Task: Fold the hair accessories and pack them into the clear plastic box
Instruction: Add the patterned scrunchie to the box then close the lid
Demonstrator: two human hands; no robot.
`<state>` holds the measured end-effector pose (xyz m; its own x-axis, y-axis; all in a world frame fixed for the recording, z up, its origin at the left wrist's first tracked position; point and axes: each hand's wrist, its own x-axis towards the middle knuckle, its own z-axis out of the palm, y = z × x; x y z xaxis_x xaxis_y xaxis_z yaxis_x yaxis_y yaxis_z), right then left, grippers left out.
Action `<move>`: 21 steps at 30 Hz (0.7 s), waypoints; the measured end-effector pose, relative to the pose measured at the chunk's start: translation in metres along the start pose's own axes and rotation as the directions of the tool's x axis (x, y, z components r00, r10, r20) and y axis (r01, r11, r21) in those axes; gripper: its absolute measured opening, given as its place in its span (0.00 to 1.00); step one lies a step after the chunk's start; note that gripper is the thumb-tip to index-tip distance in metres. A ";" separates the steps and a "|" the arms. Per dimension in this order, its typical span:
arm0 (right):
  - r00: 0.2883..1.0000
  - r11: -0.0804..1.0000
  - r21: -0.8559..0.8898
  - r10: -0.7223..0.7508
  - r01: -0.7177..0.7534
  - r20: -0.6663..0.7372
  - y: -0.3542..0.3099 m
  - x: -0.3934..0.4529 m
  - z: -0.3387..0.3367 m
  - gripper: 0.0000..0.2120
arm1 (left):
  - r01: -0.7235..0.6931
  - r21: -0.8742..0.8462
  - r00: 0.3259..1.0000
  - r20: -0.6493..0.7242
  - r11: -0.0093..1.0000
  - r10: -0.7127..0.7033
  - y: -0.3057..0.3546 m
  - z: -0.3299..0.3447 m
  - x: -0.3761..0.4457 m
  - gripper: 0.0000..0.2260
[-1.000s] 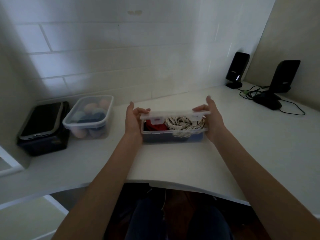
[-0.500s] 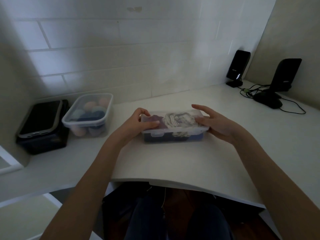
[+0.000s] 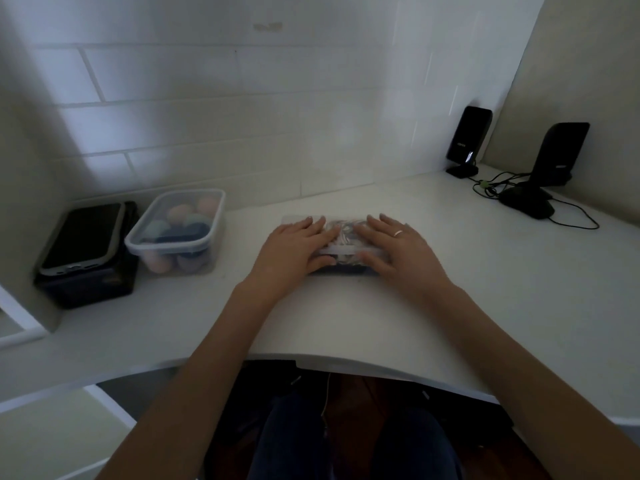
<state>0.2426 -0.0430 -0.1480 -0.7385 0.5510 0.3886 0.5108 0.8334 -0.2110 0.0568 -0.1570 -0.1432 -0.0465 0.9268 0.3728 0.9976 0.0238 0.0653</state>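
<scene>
Clear plastic, the box (image 3: 341, 252) is sitting mid-worktop (image 3: 346, 317), accessories (image 3: 343, 232) packed under its lid. The left hand (image 3: 294, 245) and right hand (image 3: 394, 247) are lying flat and spread, gripping nothing, likely pressing the lid to snap it shut.

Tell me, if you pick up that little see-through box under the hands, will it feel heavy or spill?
Probably light: the clear plastic box seems to hold only soft fabric. With both hands, left and right, flat on its lid, it likely won't spill. Its smooth plastic might feel slippery.
</scene>
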 end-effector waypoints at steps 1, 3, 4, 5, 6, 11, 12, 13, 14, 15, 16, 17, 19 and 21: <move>0.999 0.999 0.040 -0.034 0.033 0.012 0.002 0.001 0.000 0.26 | 0.002 -0.005 0.999 0.034 1.000 -0.002 -0.003 -0.002 0.002 0.29; 0.998 0.996 0.063 -0.066 0.067 -0.016 0.003 0.002 0.001 0.22 | 0.017 -0.015 0.999 0.037 1.000 -0.017 -0.002 -0.002 0.004 0.26; 0.997 0.996 0.061 -0.069 0.072 -0.039 0.002 0.002 0.002 0.21 | 0.029 -0.027 0.999 0.016 0.999 -0.028 -0.001 -0.001 0.004 0.25; 0.996 0.996 0.059 -0.069 0.072 -0.058 0.001 0.003 0.004 0.20 | 0.055 -0.032 0.999 0.000 0.998 -0.055 0.001 0.000 0.005 0.25; 0.995 0.996 0.054 -0.067 0.072 -0.076 0.000 0.004 0.006 0.20 | 0.088 -0.029 0.996 -0.009 0.996 -0.088 0.002 0.000 0.006 0.26; 0.978 0.994 -0.065 -0.101 0.090 -0.184 0.000 0.012 0.021 0.19 | 0.165 -0.014 0.986 0.001 0.986 -0.165 0.005 -0.006 0.014 0.25; 0.976 0.993 -0.077 -0.101 0.088 -0.191 0.000 0.013 0.023 0.19 | 0.163 0.004 0.987 0.001 0.987 -0.163 0.006 -0.006 0.015 0.24; 0.975 0.993 -0.081 -0.104 0.089 -0.195 0.000 0.013 0.026 0.20 | 0.157 0.030 0.988 0.005 0.987 -0.157 0.007 -0.004 0.016 0.24; 0.977 0.994 -0.072 -0.099 0.087 -0.190 0.001 0.014 0.028 0.20 | 0.149 0.055 0.989 0.009 0.987 -0.150 0.007 -0.002 0.017 0.24; 0.981 0.995 -0.056 -0.087 0.078 -0.173 0.001 0.016 0.029 0.21 | 0.149 0.064 0.989 0.001 0.987 -0.149 0.007 0.000 0.017 0.23; 0.987 0.997 -0.038 -0.067 0.062 -0.149 0.000 0.018 0.029 0.21 | 0.154 0.065 0.988 -0.019 0.986 -0.153 0.006 0.003 0.018 0.23; 0.990 0.999 -0.021 -0.048 0.046 -0.132 -0.001 0.020 0.030 0.22 | 0.162 0.083 0.986 -0.045 0.983 -0.159 0.006 0.004 0.018 0.23; 0.992 1.000 0.017 -0.022 0.024 -0.121 -0.005 0.028 0.033 0.23 | 0.170 0.175 0.984 -0.088 0.970 -0.157 0.004 0.009 0.018 0.21; 0.991 0.998 0.056 -0.001 0.008 -0.133 -0.012 0.037 0.037 0.22 | 0.203 0.251 0.977 -0.111 0.946 -0.180 -0.001 0.017 0.018 0.21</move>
<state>0.1931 -0.0309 -0.1646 -0.6740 0.5399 0.5043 0.4792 0.8390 -0.2578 0.0553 -0.1343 -0.1522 -0.2311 0.8600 0.4549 0.9477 0.3048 -0.0948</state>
